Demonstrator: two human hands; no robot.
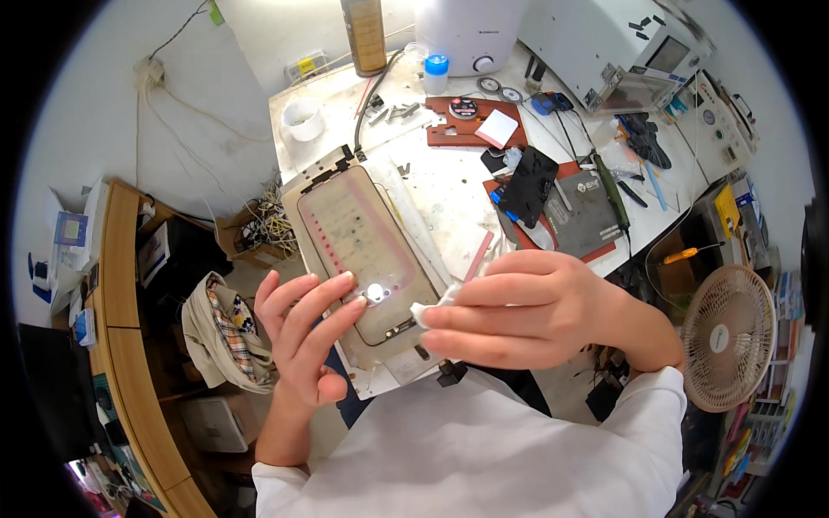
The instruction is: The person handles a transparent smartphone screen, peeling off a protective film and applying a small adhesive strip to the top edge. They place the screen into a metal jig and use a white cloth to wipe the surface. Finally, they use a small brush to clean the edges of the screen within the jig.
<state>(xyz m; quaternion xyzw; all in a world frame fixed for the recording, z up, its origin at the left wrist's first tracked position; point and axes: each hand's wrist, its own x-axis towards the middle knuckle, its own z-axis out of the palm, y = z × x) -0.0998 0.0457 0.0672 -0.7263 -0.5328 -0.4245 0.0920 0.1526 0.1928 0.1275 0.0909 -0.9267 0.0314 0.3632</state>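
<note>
A phone-sized clear glass panel (pixel 358 226) with a thin dark rim lies on a flat plate (pixel 414 352) at the table's near left. Pink marks and a row of red dots show through it, and a bright light reflects near its lower end. My left hand (pixel 304 332) is open, fingers spread, its fingertips at the panel's lower left edge; whether they press on it I cannot tell. My right hand (pixel 540 311) pinches a crumpled white wipe (pixel 420 312) over the panel's lower right corner. Its fingers hide part of the wipe.
Beyond the panel stand a white cup (pixel 302 119), a blue-capped bottle (pixel 436 76) and a tall spray can (pixel 363 39). At right lie a dark phone (pixel 529 177), a grey mat (pixel 591 211) and a green pen-like tool (pixel 610 192). A fan (pixel 724 338) stands beside my right arm.
</note>
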